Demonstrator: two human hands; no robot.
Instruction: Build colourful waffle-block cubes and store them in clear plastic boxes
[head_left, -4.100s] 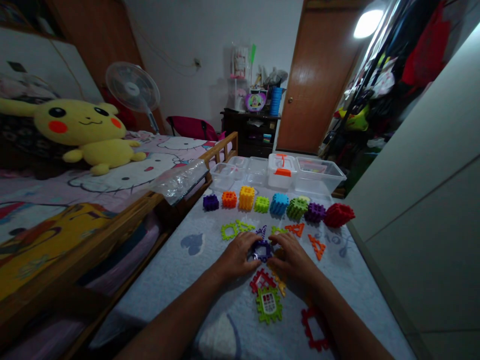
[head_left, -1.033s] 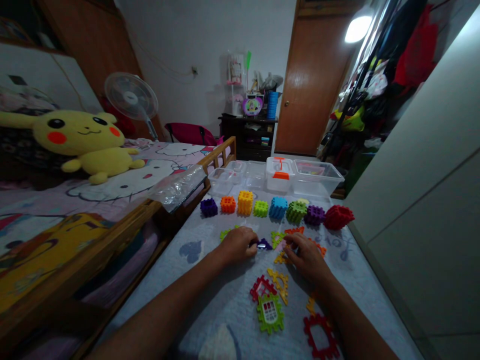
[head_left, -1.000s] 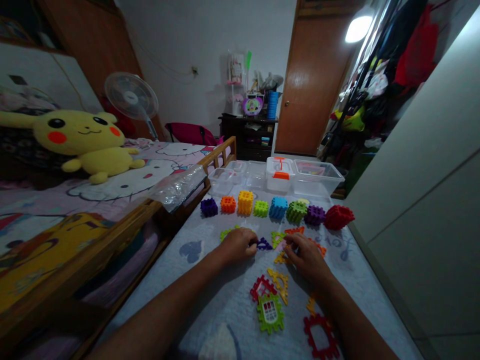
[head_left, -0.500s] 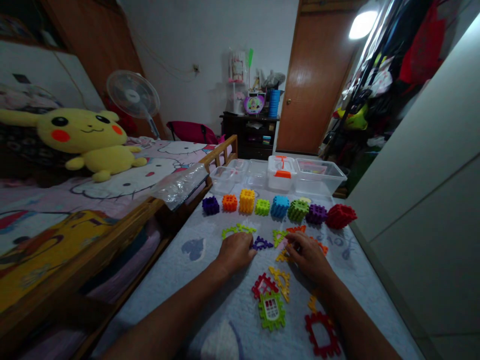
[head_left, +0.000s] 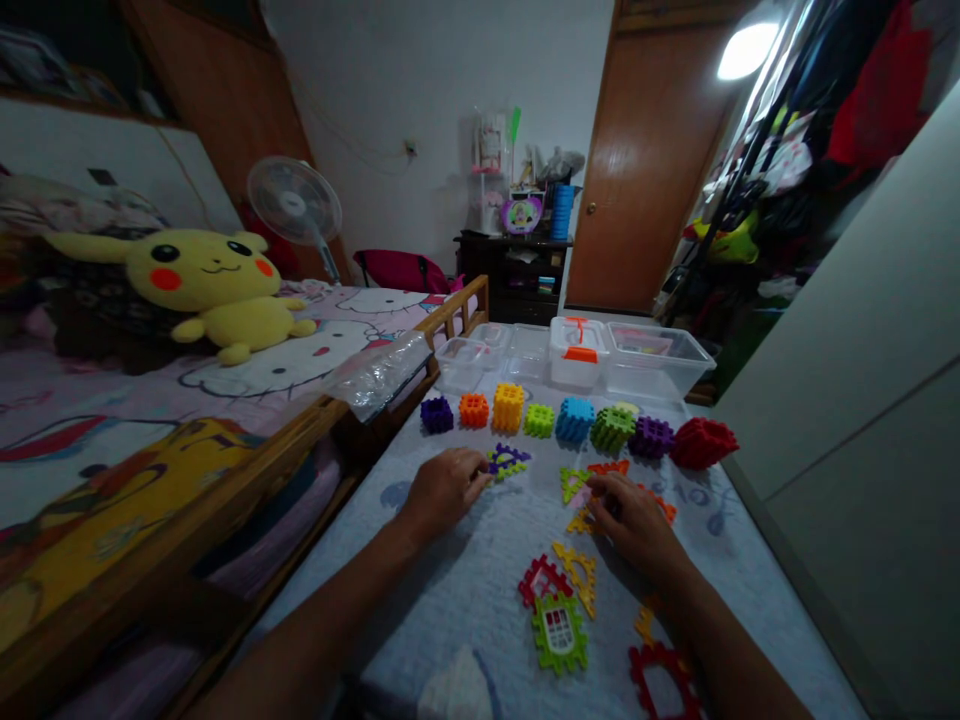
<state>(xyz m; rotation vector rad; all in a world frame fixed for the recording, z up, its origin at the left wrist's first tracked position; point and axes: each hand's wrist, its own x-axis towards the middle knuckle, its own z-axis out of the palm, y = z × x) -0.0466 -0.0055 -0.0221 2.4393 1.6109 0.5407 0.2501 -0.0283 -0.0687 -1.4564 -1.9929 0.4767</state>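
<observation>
My left hand point(head_left: 448, 487) is over the blue cloth, its thumb and fingertips closed at the left edge of a purple toothed plastic building piece point(head_left: 508, 457). That piece lies over a lime green one, which shows only in part beneath it. My right hand point(head_left: 631, 518) rests with bent, slightly parted fingers among loose pieces; its fingertips reach the lime green triangular piece point(head_left: 573, 485). Beside these fingers lie an orange piece point(head_left: 609, 467) and a yellow piece point(head_left: 580, 522), both partly covered. No piece shows plainly gripped in the right hand.
Stacks sorted by colour stand in a row, from dark purple point(head_left: 436, 415) to red point(head_left: 703, 443). Clear plastic boxes point(head_left: 660, 365) sit behind them. Nearer me lie a lime window piece point(head_left: 560, 635), a yellow arched piece point(head_left: 576, 578) and red pieces point(head_left: 541, 580). A wooden bed rail point(head_left: 300, 440) runs along the left.
My left hand has carried the purple piece left and away from me, onto the lime green piece. My right hand stays by the lime triangle. The whole view has shifted slightly.
</observation>
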